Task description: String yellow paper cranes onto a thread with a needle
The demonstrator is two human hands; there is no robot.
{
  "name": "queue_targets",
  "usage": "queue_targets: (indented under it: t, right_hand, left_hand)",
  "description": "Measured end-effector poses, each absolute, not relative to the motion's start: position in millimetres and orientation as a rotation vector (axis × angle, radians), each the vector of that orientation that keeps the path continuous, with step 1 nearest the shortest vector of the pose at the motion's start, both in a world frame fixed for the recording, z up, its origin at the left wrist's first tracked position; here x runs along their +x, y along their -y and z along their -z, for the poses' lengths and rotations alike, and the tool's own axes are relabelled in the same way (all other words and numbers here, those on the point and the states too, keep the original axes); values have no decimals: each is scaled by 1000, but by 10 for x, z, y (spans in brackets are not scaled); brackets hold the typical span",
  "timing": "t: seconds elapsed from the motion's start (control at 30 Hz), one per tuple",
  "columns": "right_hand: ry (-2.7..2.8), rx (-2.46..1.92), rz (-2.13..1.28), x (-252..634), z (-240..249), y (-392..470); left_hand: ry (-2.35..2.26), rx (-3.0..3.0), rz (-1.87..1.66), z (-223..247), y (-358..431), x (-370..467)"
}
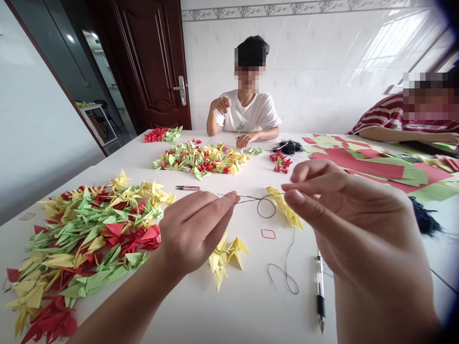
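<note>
A dark thread (266,209) with a small loop in it runs between my two hands above the white table. My left hand (199,227) pinches one end between thumb and fingers. The other side is pinched by the thumb and forefinger of my right hand (353,210). Behind the loop lies a row of folded yellow paper cranes (287,205), and a thread tail (287,274) curls down from it. Just past my left hand are a few loose yellow paper cranes (225,258). Whether a needle is in my fingers cannot be made out.
A large heap of red, green and yellow cranes (86,239) spreads at left, another pile (201,160) farther back. Pink thread snips (187,188), a pen (320,291), black thread (287,146) and paper sheets (373,165) lie about. Two people (247,112) sit across and right.
</note>
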State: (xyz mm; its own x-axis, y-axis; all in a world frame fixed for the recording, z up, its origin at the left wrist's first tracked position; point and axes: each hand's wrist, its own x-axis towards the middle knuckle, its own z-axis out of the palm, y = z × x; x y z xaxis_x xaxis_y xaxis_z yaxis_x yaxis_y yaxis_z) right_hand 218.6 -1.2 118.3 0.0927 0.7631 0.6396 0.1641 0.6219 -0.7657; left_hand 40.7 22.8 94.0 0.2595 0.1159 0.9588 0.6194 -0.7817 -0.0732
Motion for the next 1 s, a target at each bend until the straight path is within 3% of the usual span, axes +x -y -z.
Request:
queue_targets:
  t: [0.63,0.83,1.0]
  right_hand:
    - [1176,-791,-869,2227,-1206,-99]
    - [1534,-972,-771,2238,-1138,-109]
    - [1883,-1261,-634,2210,-1127,-93]
  left_hand:
    - [756,-2350,1522,-956,-233,409]
    - [1021,-2808,1486,-1048,-179,365]
    - [813,-2666,1317,-1013,-226,311]
